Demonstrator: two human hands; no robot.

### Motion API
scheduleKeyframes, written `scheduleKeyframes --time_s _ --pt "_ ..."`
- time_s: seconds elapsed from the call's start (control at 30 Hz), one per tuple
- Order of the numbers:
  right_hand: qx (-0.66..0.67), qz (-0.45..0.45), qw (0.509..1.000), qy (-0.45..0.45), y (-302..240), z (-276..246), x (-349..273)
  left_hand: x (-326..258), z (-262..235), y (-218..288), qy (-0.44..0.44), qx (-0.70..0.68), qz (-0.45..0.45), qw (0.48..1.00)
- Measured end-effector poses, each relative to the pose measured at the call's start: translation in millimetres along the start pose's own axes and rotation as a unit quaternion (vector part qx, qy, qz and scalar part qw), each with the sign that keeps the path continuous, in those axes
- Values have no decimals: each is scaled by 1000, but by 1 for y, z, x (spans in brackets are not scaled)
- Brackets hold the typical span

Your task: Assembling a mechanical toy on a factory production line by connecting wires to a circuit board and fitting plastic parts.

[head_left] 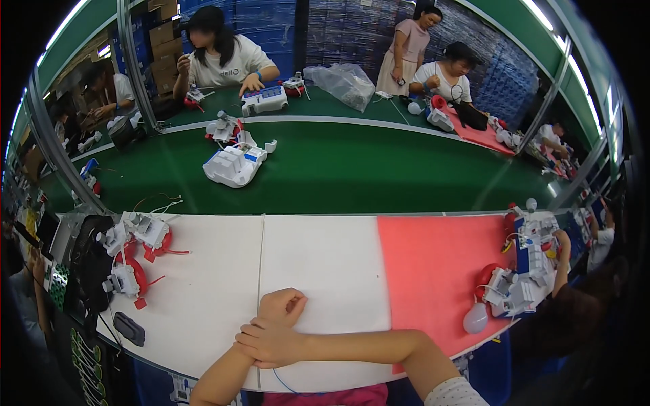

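Note:
My left hand (281,306) rests on the white tabletop (325,264) with its fingers curled into a loose fist, and nothing shows in it. My right hand (267,342) lies across from the right and is wrapped round my left wrist. A thin blue cord (284,383) runs from below the wrists toward the table's front edge. To the left of my hands are several white-and-red part assemblies (125,279) with loose wires, and a small dark grey case (128,329).
A red sheet (433,284) covers the table's right side, with white-and-blue housings (531,264) and a bulb (476,318) at its edge. A co-worker's hand (563,243) touches them. Beyond runs a green conveyor (352,169) carrying a white housing (233,166); co-workers sit across it.

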State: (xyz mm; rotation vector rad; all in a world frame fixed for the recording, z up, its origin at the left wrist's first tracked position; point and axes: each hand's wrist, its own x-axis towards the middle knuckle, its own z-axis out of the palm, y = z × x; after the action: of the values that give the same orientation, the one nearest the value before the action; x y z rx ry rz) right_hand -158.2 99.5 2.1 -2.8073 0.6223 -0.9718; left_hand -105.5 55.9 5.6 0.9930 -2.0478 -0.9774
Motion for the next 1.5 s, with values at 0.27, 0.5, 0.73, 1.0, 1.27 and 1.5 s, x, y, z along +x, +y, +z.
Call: scheduleKeyframes --time_s 0.27,0.5,0.73,1.0,1.27,1.5 --pt "-4 -19 1000 16 1 2 -1 1 2 -2 3 -3 16 1000" --pt "1 -7 1000 10 3 6 -4 1 2 -2 9 -3 25 1000" --pt "19 12 1000 1 0 0 -2 1 1 1 8 8 20 1000" --pt "0 8 1000 -23 -1 2 -1 1 0 0 7 4 22 1000" --pt "-2 4 999 -32 -1 3 -1 1 -3 5 2 -3 27 1000" --pt "14 2 1000 -27 2 1 -1 0 -2 1 -3 4 7 1000"
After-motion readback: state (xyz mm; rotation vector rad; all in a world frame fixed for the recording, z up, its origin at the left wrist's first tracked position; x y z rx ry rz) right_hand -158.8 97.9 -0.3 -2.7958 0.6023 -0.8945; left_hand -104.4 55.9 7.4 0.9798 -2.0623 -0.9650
